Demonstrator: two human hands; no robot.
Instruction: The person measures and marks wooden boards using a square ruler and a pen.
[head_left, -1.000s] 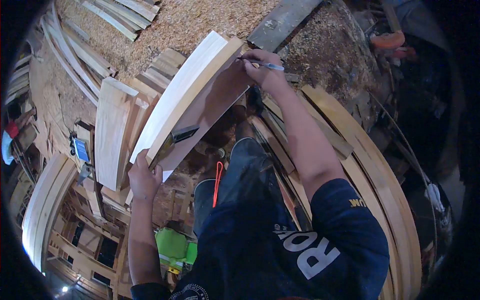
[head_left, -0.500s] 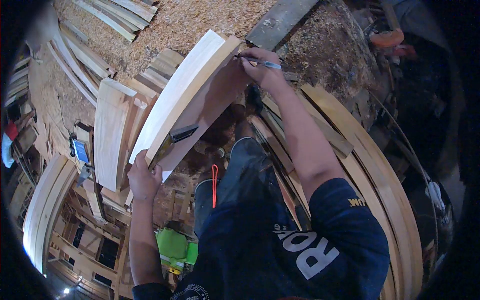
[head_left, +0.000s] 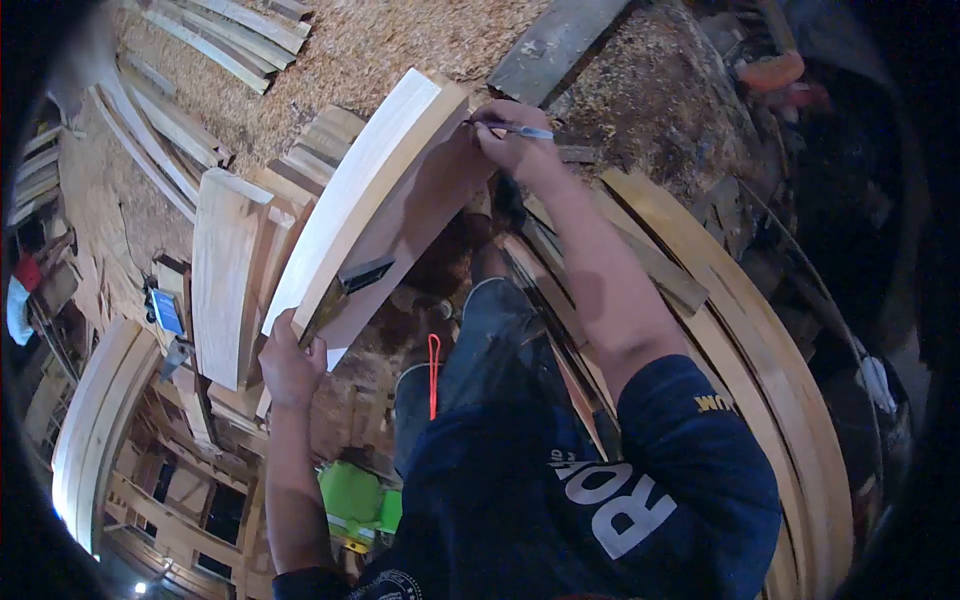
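Observation:
A thick curved wooden piece (head_left: 365, 205) slants across the middle, its top edge pale and brightly lit. My left hand (head_left: 292, 362) is closed around its near end, thumb on the side facing me. By that thumb, a tool with a dark block (head_left: 366, 275) lies against the shaded side face; it looks like a try square, partly hidden. My right hand (head_left: 515, 140) pinches a pen (head_left: 527, 131) with a light clear barrel. The pen's tip is at the far end of the wooden piece, close to its edge.
More curved boards (head_left: 775, 400) lie stacked on the right. Shorter curved blocks (head_left: 228, 270) stand at left, near a blue box-like object (head_left: 166, 311). Wood shavings (head_left: 400, 40) cover the ground. A grey plank (head_left: 560, 45) lies at the top; a bright green item (head_left: 350, 495) sits low down.
The view has shifted slightly. The far end of the wooden piece and my right hand with the pen appear a little lower and further left. Both hands keep their holds.

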